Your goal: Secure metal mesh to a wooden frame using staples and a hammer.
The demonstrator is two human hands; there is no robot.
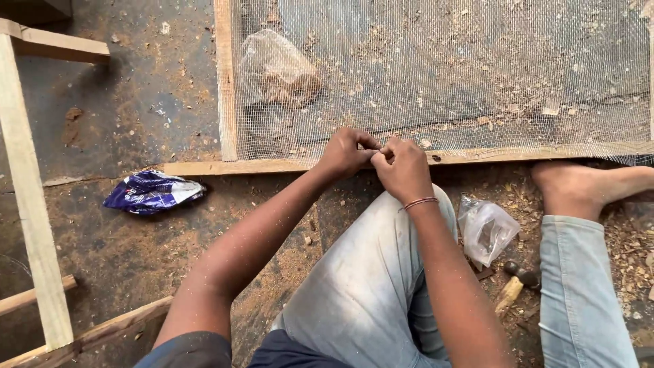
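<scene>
My left hand (345, 152) and my right hand (403, 168) meet over the near rail of a wooden frame (225, 82) covered with wire mesh (477, 68). Both hands have their fingers pinched together at the mesh edge on the rail; what sits between the fingertips is too small to make out. My right wrist wears a thin red band. My knee in pale jeans is just below the hands.
A clear plastic bag (276, 68) lies under the mesh. A blue crumpled packet (153, 192) lies on the floor at left. Another clear bag (485, 228) and a hammer (514, 283) lie between my legs. My bare foot (579, 187) touches the rail. Timber lengths (30, 197) stand at left.
</scene>
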